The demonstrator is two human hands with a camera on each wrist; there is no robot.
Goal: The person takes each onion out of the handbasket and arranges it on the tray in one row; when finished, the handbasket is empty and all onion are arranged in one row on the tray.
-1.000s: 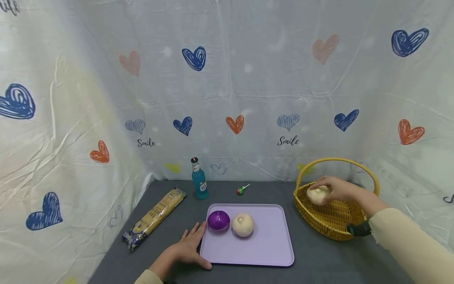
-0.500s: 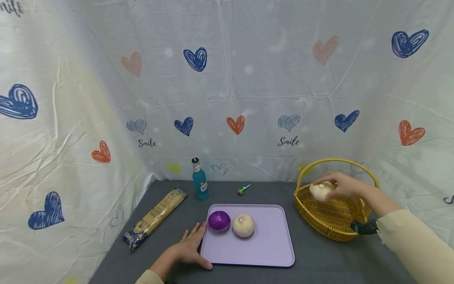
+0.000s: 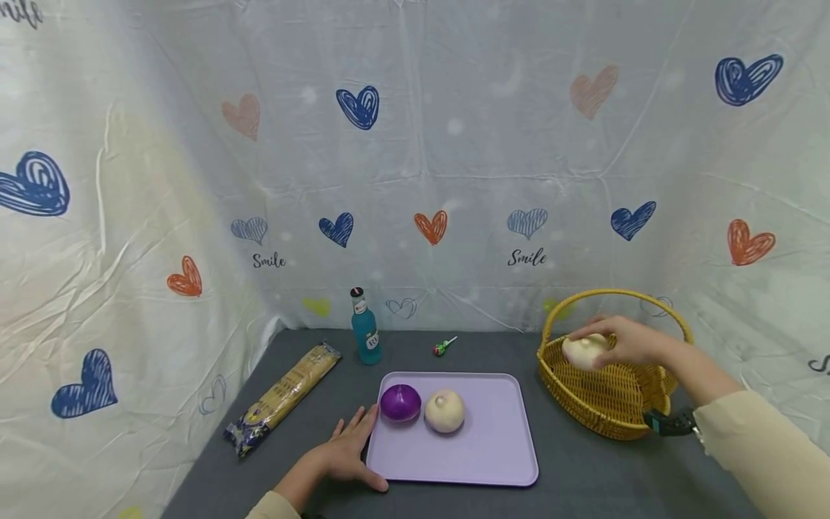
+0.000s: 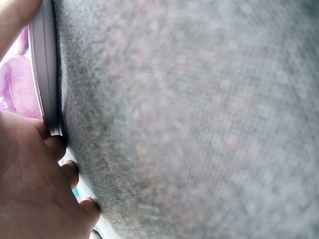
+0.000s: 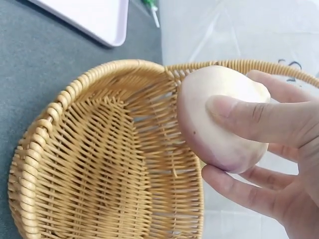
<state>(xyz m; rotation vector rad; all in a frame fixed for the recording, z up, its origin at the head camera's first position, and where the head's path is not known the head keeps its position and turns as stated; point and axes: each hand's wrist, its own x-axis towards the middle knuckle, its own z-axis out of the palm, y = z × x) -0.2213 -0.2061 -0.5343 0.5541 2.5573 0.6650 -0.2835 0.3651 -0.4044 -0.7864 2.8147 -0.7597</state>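
My right hand (image 3: 625, 342) pinches a white garlic bulb (image 3: 583, 352) between thumb and fingers. In the right wrist view, the garlic bulb (image 5: 224, 122) shows a purple tinge underneath, and it overlaps the far side of the yellow wicker basket (image 5: 35, 174). My left hand (image 3: 344, 454) lies with spread fingers against the left edge of the lilac tray (image 3: 486, 447), its thumb by the near corner. The left wrist view shows fingers beside the tray wall (image 4: 46, 74). On the tray sit a purple onion (image 3: 400, 403) and another white garlic bulb (image 3: 444, 411).
Behind the tray stand a blue bottle (image 3: 366, 331) and a lollipop (image 3: 444, 347) lying on the dark table (image 3: 558, 461). A long packet of noodles (image 3: 285, 396) lies to the left. The basket's arched handle (image 3: 616, 292) rises around the right hand's work area. A printed curtain hangs behind.
My right hand has lifted the garlic bulb a little inside the basket's outline, and its wrist has shifted right. The left hand and the tray stay in place.
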